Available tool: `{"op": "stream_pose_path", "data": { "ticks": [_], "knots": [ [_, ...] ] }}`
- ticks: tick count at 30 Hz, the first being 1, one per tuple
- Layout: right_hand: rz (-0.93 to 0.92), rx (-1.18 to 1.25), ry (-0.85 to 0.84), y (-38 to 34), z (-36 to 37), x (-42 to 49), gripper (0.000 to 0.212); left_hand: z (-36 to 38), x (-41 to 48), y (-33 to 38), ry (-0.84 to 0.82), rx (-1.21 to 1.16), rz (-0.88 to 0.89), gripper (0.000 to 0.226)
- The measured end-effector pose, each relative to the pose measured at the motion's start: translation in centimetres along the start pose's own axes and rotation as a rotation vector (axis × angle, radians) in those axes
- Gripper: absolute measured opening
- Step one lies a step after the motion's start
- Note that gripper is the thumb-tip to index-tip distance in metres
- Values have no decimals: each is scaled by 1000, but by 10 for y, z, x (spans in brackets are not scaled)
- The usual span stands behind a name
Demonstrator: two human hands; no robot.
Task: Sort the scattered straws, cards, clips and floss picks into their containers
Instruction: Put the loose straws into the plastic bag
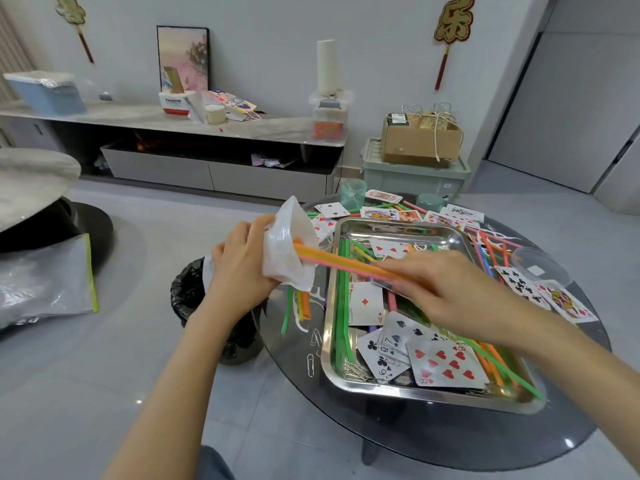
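From the head camera, the left hand has its grip clamped on a white plastic bag, holding the bag's mouth open just off the left edge of the round glass bench. The right hand has its grip closed on a bundle of orange and pink straws, whose far ends sit inside the bag's mouth while the rest of the bundle stretches over the left part of a steel tray. The tray stands in the middle of the bench and holds green straws along its left wall, playing cards toward its near side, an ace of diamonds near its centre, and a tangle of paper clips in its near left corner. More orange and green straws lie in the tray's near right corner, one green straw poking over the rim. On the glass beside the tray's left wall lie a few loose straws, white floss picks and clips. Further cards and straws are scattered along the far and right edges of the bench, where two green cups stand at the far edge and a clear lid rests at the right. A black-lined bin stands on the floor under the left hand.
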State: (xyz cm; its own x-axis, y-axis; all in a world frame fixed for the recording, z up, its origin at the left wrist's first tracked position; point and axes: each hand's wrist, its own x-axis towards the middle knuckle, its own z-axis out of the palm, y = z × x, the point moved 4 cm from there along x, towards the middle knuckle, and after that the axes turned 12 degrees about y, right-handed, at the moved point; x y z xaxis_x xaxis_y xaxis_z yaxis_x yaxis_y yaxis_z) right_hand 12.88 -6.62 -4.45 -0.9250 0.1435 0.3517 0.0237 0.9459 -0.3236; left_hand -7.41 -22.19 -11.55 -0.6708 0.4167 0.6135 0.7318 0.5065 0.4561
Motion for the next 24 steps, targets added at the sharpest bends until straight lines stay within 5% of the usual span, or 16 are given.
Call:
{"op": "stream_pose_path", "data": {
  "ticks": [6,10,14,16,18,21,24],
  "knots": [
    [-340,-609,83,-63,14,69,16,3,0,11,29,24,52,79],
    [-402,-666,73,-85,24,106,18,1,1,2,10,-1,-69,78],
    [-436,-701,195,-77,6,120,46,-6,0,-10,-14,-109,-192,79],
    [-496,-571,438,-75,-7,113,34,-10,3,-16,-7,-182,-259,81],
    [-359,-318,674,-62,-13,103,27,-14,5,-21,0,-215,-300,82],
    [75,88,381,-39,17,102,50,-16,5,-20,-22,-272,-306,82],
    [14,254,114,-54,50,102,48,-16,4,-14,-30,-265,-288,82]
  ]
}}
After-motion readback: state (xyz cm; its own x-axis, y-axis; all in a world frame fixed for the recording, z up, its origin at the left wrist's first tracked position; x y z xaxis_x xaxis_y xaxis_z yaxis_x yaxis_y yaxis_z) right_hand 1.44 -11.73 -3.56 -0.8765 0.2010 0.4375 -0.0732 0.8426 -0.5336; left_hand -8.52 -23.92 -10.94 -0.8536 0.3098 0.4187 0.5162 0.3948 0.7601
